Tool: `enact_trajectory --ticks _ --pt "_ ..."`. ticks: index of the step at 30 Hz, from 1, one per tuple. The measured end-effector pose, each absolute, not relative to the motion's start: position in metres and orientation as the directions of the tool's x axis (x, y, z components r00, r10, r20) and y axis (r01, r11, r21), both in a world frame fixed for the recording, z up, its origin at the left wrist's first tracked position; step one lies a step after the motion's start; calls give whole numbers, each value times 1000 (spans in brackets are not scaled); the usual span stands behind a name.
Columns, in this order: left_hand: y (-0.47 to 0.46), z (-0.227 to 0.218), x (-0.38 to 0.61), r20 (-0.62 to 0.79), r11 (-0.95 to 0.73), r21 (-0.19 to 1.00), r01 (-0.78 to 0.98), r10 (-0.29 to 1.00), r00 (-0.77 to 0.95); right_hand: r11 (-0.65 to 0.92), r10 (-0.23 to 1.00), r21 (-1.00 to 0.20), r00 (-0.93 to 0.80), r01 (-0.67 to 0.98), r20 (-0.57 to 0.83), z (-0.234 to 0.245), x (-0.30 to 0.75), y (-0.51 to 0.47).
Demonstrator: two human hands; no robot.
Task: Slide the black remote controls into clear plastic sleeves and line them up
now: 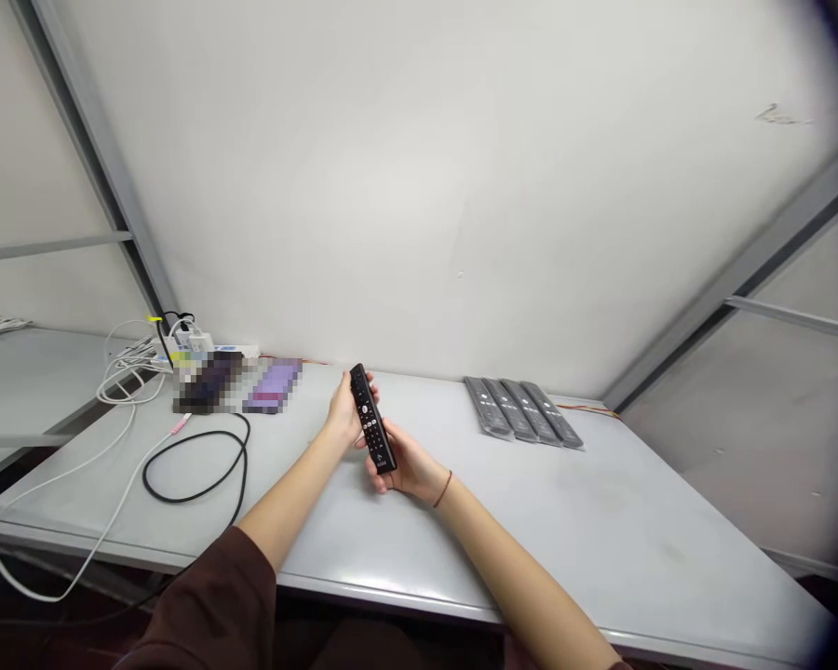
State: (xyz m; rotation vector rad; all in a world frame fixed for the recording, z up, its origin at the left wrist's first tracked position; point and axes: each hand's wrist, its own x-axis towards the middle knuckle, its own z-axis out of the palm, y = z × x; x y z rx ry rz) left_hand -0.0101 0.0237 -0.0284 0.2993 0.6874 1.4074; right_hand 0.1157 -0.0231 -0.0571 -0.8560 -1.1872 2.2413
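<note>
A black remote control with small light-coloured buttons is held tilted above the table, its button side facing up. My left hand grips its upper part from the left, fingertips showing past the far edge. Around the lower end, my right hand is closed from the right, with fingers under the remote. A thin red cord circles the right wrist. To the right lie several more remotes side by side, each in a clear plastic sleeve.
The grey table meets a white wall panel at the back. At left are a power strip with plugs, tangled white cables, a looped black cable and two blurred-out flat items, one purple. Metal frame posts stand at both sides.
</note>
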Motion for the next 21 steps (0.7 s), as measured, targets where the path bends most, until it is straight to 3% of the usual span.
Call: enact_trajectory --ticks 2,6,9,11,15,21 --pt "25 -30 -11 -246 116 559 -821 969 -30 -485 660 -867 -699 -115 -277 -58 115 -25" --pt "23 -30 -12 -208 179 524 -833 975 78 -453 727 -879 -633 -149 -268 -58 113 -28" --pt "20 -31 -9 -130 133 527 -839 989 76 -373 816 -911 -529 -175 -233 -56 111 -27" --pt "18 -34 -4 -121 140 617 -775 989 82 -266 884 -949 -435 -171 -169 -54 110 -26" --pt "11 -44 8 -96 132 870 -474 990 100 -116 964 -985 -252 -126 -81 -51 111 -21" --pt "9 -52 15 101 -62 904 -422 993 69 -117 984 -992 -134 45 -122 -51 121 -14"
